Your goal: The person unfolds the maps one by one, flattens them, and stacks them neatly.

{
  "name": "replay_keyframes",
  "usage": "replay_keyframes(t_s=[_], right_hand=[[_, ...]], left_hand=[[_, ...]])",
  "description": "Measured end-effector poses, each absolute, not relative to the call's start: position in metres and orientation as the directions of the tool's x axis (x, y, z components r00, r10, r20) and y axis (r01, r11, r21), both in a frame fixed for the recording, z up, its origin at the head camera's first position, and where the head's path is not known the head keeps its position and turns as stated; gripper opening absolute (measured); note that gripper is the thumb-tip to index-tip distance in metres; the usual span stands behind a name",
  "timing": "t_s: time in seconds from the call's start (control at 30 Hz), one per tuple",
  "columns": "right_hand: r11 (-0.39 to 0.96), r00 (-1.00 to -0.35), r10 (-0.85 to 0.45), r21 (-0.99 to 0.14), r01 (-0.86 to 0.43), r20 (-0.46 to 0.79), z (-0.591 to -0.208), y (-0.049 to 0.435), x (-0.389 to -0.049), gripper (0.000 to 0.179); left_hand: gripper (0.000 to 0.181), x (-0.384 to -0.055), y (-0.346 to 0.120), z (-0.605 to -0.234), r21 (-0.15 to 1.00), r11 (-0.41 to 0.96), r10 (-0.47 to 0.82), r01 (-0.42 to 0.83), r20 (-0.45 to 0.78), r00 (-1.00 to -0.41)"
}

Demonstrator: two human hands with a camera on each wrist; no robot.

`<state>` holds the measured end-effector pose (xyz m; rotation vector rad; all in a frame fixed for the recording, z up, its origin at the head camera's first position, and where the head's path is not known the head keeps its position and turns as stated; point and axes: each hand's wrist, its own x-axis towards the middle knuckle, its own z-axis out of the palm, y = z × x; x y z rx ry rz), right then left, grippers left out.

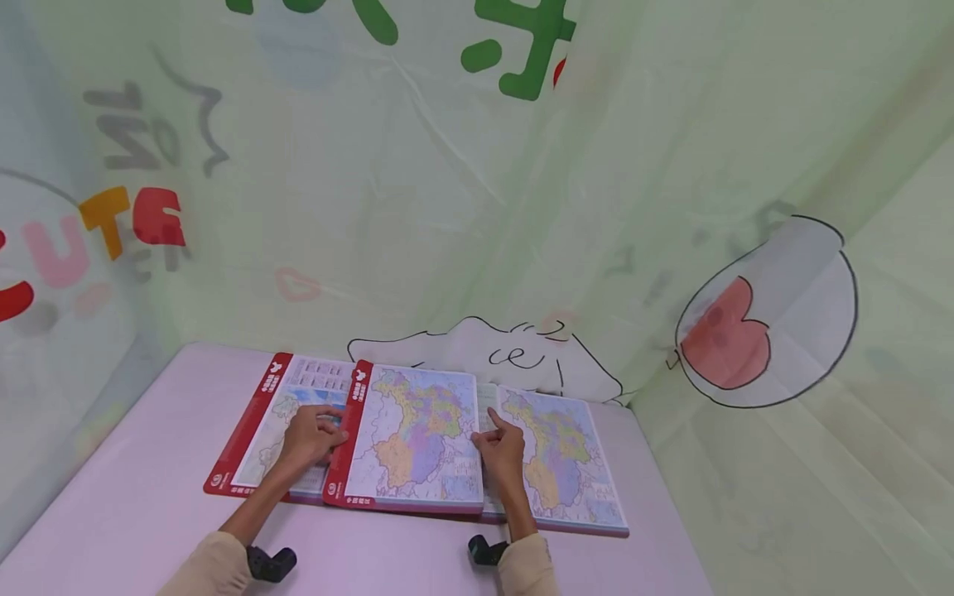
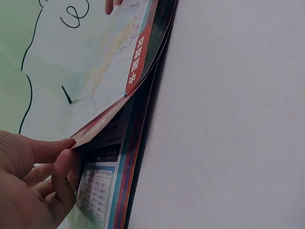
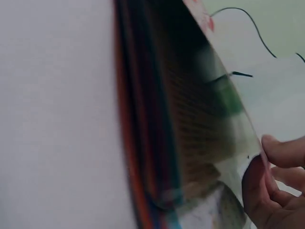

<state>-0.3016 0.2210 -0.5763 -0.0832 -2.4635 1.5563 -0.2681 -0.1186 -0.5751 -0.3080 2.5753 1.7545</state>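
A map sheet (image 1: 417,439) with a red strip down its left side lies across the middle of the table, over parts of two other printed map sheets. My left hand (image 1: 309,434) pinches its red left edge between thumb and finger; the left wrist view shows that edge (image 2: 90,136) lifted and bent above the printed sheets beneath. On the opposite side, my right hand (image 1: 503,451) pinches the right edge, which curves up in the right wrist view (image 3: 248,114). Under the left forearm lies the red-bordered left map (image 1: 249,422); the right map (image 1: 559,463) lies beside my right hand.
The sheets lie on a pale table (image 1: 134,472). A light green cloth wall (image 1: 447,207) with printed letters and drawings hangs behind it and continues along both sides. Black devices (image 1: 272,564) are strapped at both wrists.
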Motion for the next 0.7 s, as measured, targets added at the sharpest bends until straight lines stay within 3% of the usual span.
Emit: replay_keyframes(t_s=[0.1,0.3,0.7], right_hand=[[0.337,-0.994,0.083,-0.941,-0.039,0.071,-0.575,0.231,-0.306,0.061],[0.263,-1.0,-0.007,-0.965,-0.012,0.011,-0.57,0.239,-0.306,0.053],[0.315,-0.998,0.063,-0.949,0.003,0.018,-0.568,0.23,-0.303,0.054]], left_hand=[[0.043,-0.269,-0.119,-0.576,0.92,0.35,-0.158,-0.176,-0.127,-0.979],[0.044,-0.268,-0.119,-0.576,0.929,0.333,-0.143,-0.163,-0.121,-0.982],[0.042,-0.266,-0.117,-0.572,0.929,0.333,-0.166,-0.162,-0.111,-0.98]])
